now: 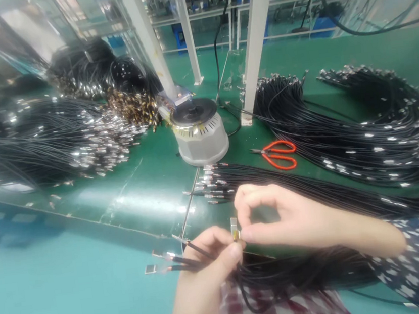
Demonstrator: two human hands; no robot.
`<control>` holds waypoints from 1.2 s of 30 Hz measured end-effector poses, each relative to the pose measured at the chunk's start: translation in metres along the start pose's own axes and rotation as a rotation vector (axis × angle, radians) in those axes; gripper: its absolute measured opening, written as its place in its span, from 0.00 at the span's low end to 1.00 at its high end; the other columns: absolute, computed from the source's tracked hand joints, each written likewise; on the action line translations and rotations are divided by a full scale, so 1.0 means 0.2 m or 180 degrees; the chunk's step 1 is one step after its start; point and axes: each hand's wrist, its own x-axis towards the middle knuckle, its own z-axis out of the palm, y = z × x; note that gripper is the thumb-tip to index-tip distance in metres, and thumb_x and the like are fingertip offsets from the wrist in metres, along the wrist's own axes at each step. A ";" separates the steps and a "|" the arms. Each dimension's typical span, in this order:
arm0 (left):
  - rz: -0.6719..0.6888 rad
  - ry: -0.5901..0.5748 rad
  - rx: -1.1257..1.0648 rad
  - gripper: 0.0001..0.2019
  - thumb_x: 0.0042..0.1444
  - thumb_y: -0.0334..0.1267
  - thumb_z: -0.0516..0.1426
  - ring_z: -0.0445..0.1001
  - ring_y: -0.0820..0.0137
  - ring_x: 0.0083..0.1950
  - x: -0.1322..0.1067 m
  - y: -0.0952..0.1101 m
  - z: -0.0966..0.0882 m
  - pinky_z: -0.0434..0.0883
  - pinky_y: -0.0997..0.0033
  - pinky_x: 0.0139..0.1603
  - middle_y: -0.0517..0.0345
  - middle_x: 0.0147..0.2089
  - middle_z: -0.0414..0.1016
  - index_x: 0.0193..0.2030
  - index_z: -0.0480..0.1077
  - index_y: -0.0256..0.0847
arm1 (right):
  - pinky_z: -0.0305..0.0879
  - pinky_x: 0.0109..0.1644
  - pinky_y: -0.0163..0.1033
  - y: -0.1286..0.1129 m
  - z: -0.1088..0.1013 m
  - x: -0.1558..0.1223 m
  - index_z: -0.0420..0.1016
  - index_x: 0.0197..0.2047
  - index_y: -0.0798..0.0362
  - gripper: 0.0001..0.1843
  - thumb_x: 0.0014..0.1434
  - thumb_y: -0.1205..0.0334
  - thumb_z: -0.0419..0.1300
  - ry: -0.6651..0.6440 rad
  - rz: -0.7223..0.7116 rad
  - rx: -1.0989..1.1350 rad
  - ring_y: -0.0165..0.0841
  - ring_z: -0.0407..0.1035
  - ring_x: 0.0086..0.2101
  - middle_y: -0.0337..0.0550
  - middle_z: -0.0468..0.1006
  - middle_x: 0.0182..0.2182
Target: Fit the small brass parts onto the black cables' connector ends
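Note:
My left hand (207,264) is closed round a small bundle of thin black cables (180,260) whose metal-tipped ends fan out to the left. My right hand (278,217) pinches a small metal connector (234,228) at the end of one cable, right above my left thumb. More black cables (284,270) trail from my left hand across my lap. Another sheaf of cable ends (216,181) lies on the green bench just beyond my hands.
A round white tape dispenser (200,130) stands at mid-bench, orange-handled scissors (280,154) to its right. Large heaps of black cables lie at the right (361,123) and left (58,140). White frame posts (255,34) rise behind.

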 end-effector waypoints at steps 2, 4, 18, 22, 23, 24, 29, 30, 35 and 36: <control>0.0015 0.0024 0.0030 0.10 0.48 0.38 0.68 0.64 0.75 0.25 0.00 0.00 -0.01 0.61 0.78 0.28 0.62 0.22 0.71 0.24 0.73 0.38 | 0.61 0.46 0.37 0.00 0.00 0.00 0.72 0.28 0.55 0.06 0.54 0.69 0.64 -0.0015 -0.0034 0.0003 0.30 0.66 0.36 0.37 0.69 0.33; 0.0033 0.0028 0.0061 0.10 0.48 0.38 0.68 0.64 0.75 0.25 0.00 -0.01 -0.01 0.61 0.78 0.28 0.62 0.22 0.71 0.24 0.73 0.38 | 0.61 0.46 0.37 0.00 0.00 0.00 0.72 0.28 0.55 0.06 0.55 0.68 0.65 -0.0013 -0.0035 -0.0001 0.30 0.66 0.36 0.37 0.69 0.33; 0.0035 0.0083 0.0074 0.10 0.47 0.38 0.68 0.65 0.75 0.25 -0.01 0.01 0.02 0.61 0.77 0.28 0.62 0.22 0.72 0.23 0.74 0.38 | 0.60 0.46 0.38 -0.01 -0.01 -0.01 0.72 0.27 0.56 0.07 0.55 0.68 0.65 0.0026 -0.0044 -0.0011 0.31 0.65 0.36 0.38 0.69 0.32; 0.0023 0.0043 0.0039 0.10 0.47 0.38 0.68 0.64 0.75 0.25 -0.01 0.01 0.01 0.61 0.77 0.28 0.62 0.21 0.71 0.23 0.73 0.38 | 0.61 0.46 0.37 -0.02 -0.01 -0.02 0.73 0.28 0.56 0.06 0.55 0.68 0.65 -0.0003 -0.0096 0.0021 0.30 0.67 0.37 0.37 0.70 0.33; 0.0024 0.0034 0.0035 0.10 0.47 0.38 0.68 0.64 0.75 0.25 -0.01 0.01 0.01 0.61 0.77 0.28 0.62 0.21 0.71 0.23 0.73 0.38 | 0.61 0.46 0.37 -0.02 -0.01 -0.02 0.73 0.29 0.56 0.06 0.55 0.69 0.65 -0.0011 -0.0103 0.0032 0.30 0.67 0.37 0.37 0.70 0.33; 0.0024 0.0036 0.0033 0.10 0.47 0.38 0.68 0.64 0.75 0.24 -0.01 0.01 0.01 0.61 0.78 0.27 0.63 0.21 0.71 0.23 0.73 0.38 | 0.61 0.46 0.37 -0.02 -0.01 -0.02 0.73 0.28 0.56 0.06 0.55 0.69 0.65 -0.0012 -0.0109 0.0035 0.30 0.67 0.37 0.37 0.70 0.33; 0.0049 0.0085 0.0050 0.10 0.46 0.38 0.68 0.64 0.75 0.25 -0.01 0.02 0.02 0.61 0.78 0.28 0.62 0.21 0.71 0.23 0.74 0.38 | 0.61 0.46 0.36 -0.01 -0.01 -0.01 0.73 0.28 0.56 0.06 0.56 0.67 0.65 -0.0010 -0.0129 -0.0003 0.30 0.67 0.37 0.37 0.70 0.33; 0.0052 0.0096 0.0056 0.10 0.46 0.38 0.68 0.64 0.75 0.25 -0.01 0.02 0.03 0.61 0.78 0.28 0.62 0.21 0.71 0.23 0.73 0.37 | 0.62 0.46 0.36 -0.01 -0.01 -0.01 0.73 0.28 0.56 0.07 0.56 0.67 0.65 -0.0004 -0.0131 -0.0016 0.30 0.67 0.36 0.37 0.70 0.33; 0.0046 0.0103 0.0083 0.10 0.46 0.38 0.68 0.65 0.75 0.25 -0.02 0.02 0.03 0.61 0.78 0.28 0.62 0.22 0.72 0.23 0.74 0.37 | 0.61 0.46 0.36 0.00 -0.02 0.00 0.72 0.28 0.56 0.06 0.55 0.68 0.65 0.0007 -0.0110 -0.0053 0.30 0.67 0.36 0.38 0.70 0.33; 0.0051 0.0100 0.0072 0.10 0.46 0.38 0.68 0.65 0.75 0.25 -0.02 0.02 0.03 0.61 0.78 0.28 0.62 0.22 0.72 0.23 0.74 0.37 | 0.61 0.46 0.37 0.00 -0.02 0.00 0.72 0.28 0.56 0.06 0.55 0.68 0.65 0.0010 -0.0106 -0.0060 0.30 0.67 0.36 0.38 0.70 0.33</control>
